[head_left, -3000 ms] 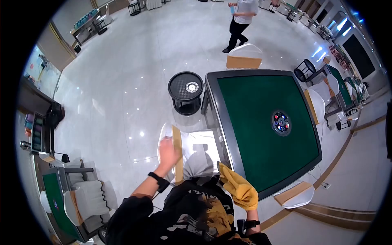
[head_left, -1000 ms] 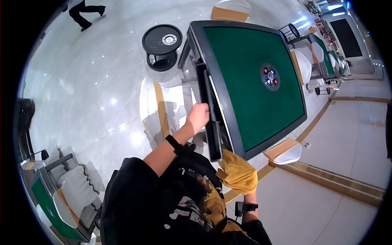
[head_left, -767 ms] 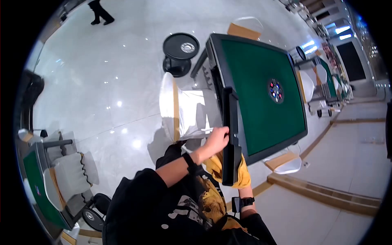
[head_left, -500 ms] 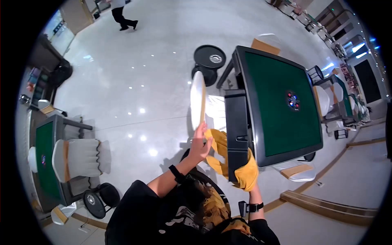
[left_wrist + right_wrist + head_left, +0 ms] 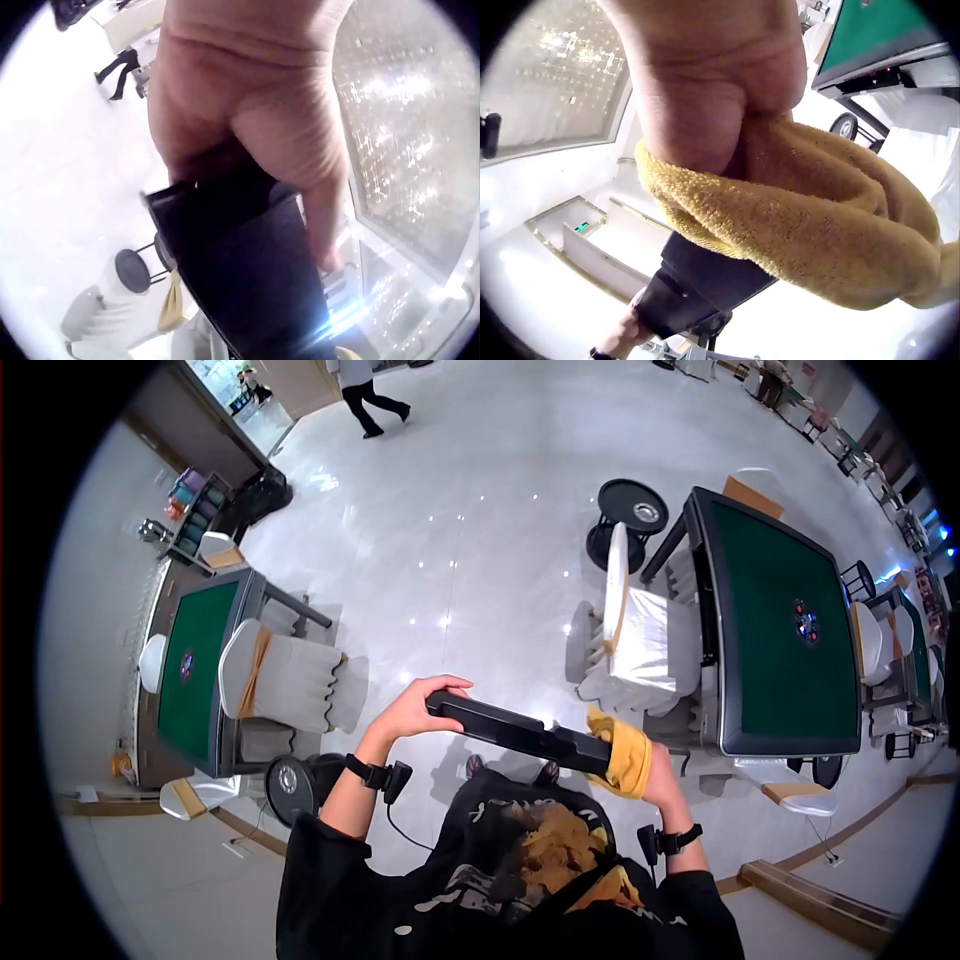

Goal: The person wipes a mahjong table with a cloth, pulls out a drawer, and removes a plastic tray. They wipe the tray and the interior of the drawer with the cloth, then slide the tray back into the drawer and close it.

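In the head view a long black drawer [image 5: 500, 728], pulled out of a table, is held crosswise in front of the body. My left hand [image 5: 412, 710] grips its left end, thumb on the near side and fingers on the far side. At the other end my right hand [image 5: 660, 778] holds the drawer through a yellow towel [image 5: 628, 758], which covers most of the fingers. The left wrist view shows the drawer's dark surface [image 5: 247, 270] running away from the palm. Thick folds of the towel [image 5: 802, 217] wrap the right hand in the right wrist view.
To the right stands a green-topped mahjong table [image 5: 780, 610] with a white-covered chair [image 5: 650, 640] at its side. A round black side stand [image 5: 630, 505] is behind that chair. At left are another mahjong table [image 5: 200, 650] and chair [image 5: 285, 675]. A person [image 5: 365, 395] walks far off.
The drawer has come out of the right-hand table and turned crosswise before the body. My left hand let go briefly, then took its left end. The view has swung left.
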The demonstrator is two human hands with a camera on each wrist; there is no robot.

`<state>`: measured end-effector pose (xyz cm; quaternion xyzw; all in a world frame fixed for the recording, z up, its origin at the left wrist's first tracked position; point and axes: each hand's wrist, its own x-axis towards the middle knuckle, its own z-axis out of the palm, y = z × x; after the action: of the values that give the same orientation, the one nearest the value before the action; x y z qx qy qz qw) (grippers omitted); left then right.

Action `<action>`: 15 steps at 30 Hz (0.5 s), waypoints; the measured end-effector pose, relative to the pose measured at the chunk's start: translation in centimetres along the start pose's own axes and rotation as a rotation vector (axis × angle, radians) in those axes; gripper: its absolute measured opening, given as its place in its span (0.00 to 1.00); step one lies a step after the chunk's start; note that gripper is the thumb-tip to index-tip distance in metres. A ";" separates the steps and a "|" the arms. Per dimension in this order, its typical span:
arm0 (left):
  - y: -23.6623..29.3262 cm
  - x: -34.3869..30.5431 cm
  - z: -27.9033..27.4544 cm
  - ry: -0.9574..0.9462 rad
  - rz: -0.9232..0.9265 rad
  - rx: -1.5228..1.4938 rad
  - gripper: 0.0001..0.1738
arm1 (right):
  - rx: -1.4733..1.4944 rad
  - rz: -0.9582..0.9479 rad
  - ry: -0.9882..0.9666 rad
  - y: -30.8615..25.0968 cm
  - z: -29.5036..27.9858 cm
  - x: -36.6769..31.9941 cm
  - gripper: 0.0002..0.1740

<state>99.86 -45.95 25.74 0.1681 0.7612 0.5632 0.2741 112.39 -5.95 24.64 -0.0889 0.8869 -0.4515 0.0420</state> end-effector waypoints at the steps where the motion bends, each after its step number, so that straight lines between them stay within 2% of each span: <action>1: -0.8 -1.9 -0.6 0.057 -0.095 -0.016 0.29 | 0.078 -0.027 -0.017 -0.5 0.9 0.3 0.26; 2: -2.3 -3.5 -1.3 0.134 -0.057 0.026 0.23 | 0.135 0.016 -0.072 0.4 2.0 0.5 0.28; 4: -3.6 -6.8 -2.7 0.318 -0.020 0.019 0.11 | 0.241 -0.023 0.125 1.4 5.0 1.5 0.26; 5: -4.3 -8.4 -3.8 0.408 -0.019 -0.002 0.11 | 0.292 -0.047 0.229 1.8 6.3 2.3 0.25; 7: -5.6 -12.8 -6.3 0.598 -0.013 -0.043 0.11 | 0.734 0.217 0.378 2.1 9.0 4.1 0.20; 8: -5.9 -14.9 -7.1 0.753 0.006 -0.032 0.11 | 1.079 0.227 0.526 1.4 10.6 4.3 0.16; 9: -6.7 -16.9 -7.9 0.897 0.023 -0.047 0.11 | 0.966 0.218 0.654 -0.1 11.6 5.3 0.16; 11: -7.6 -20.2 -9.4 1.242 0.037 0.073 0.11 | 1.040 0.244 0.765 -1.0 14.0 7.0 0.16; 12: -7.4 -21.4 -9.9 1.398 0.040 0.144 0.12 | 0.956 0.283 0.766 -2.0 15.3 7.7 0.13; 13: -7.6 -22.4 -10.3 1.542 0.035 0.087 0.14 | 0.879 0.271 0.715 -1.9 16.7 7.9 0.14; 15: -8.6 -24.0 -11.2 1.754 0.071 0.214 0.15 | 0.729 0.240 0.611 -0.2 20.3 8.9 0.15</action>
<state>112.57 -70.75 25.44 -0.2762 0.7400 0.4234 -0.4436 106.77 -23.85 12.89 0.1709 0.6468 -0.7299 -0.1403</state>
